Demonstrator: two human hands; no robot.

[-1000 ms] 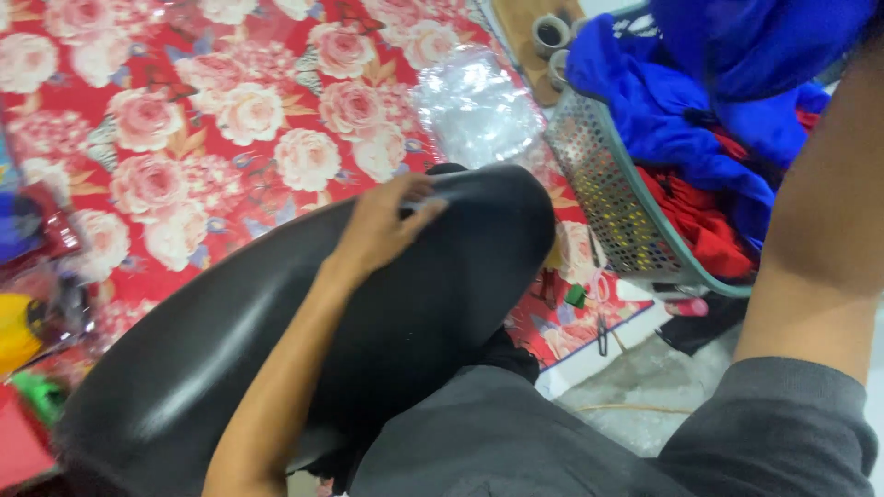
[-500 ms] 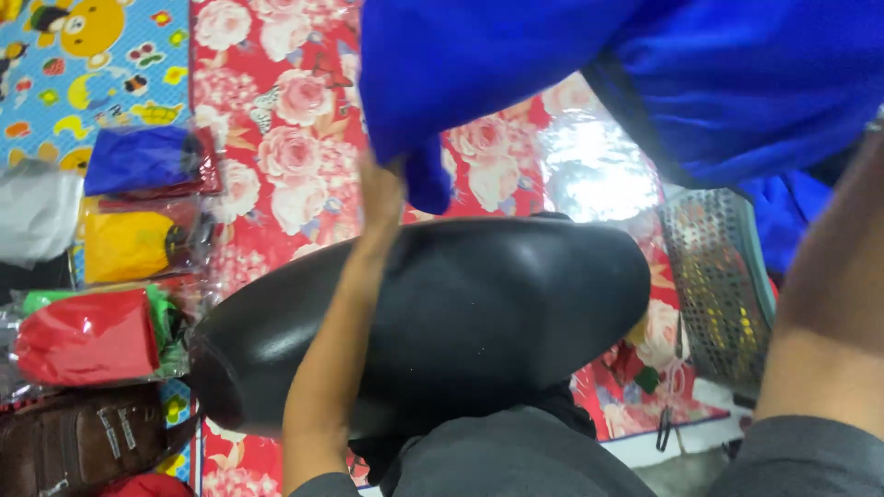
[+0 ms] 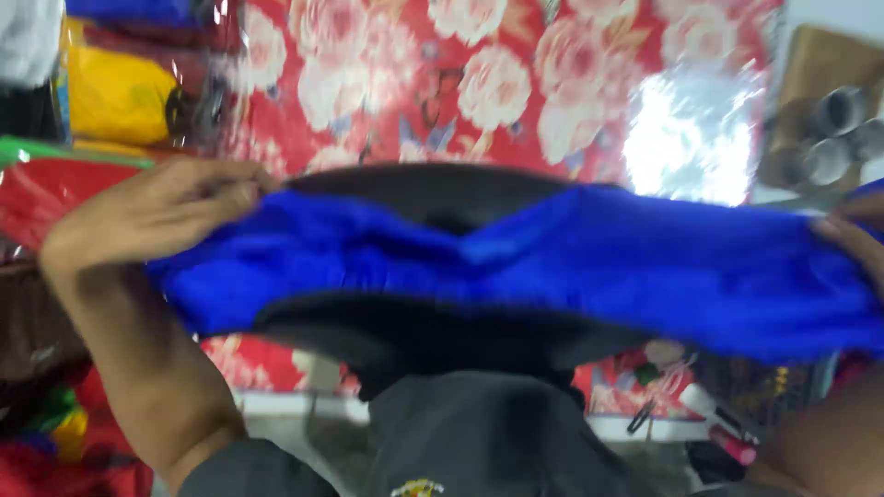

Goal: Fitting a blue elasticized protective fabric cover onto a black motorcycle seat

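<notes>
Blue cloth [image 3: 571, 267] over black seat [image 3: 442, 198]

Blue cloth [image 3: 552, 267] now across black seat [image 3: 433, 198]

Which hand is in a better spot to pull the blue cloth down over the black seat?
Probably the left hand: it grips the blue cloth right at the end of the black seat. The right hand is at the picture's edge, mostly out of view.
</notes>
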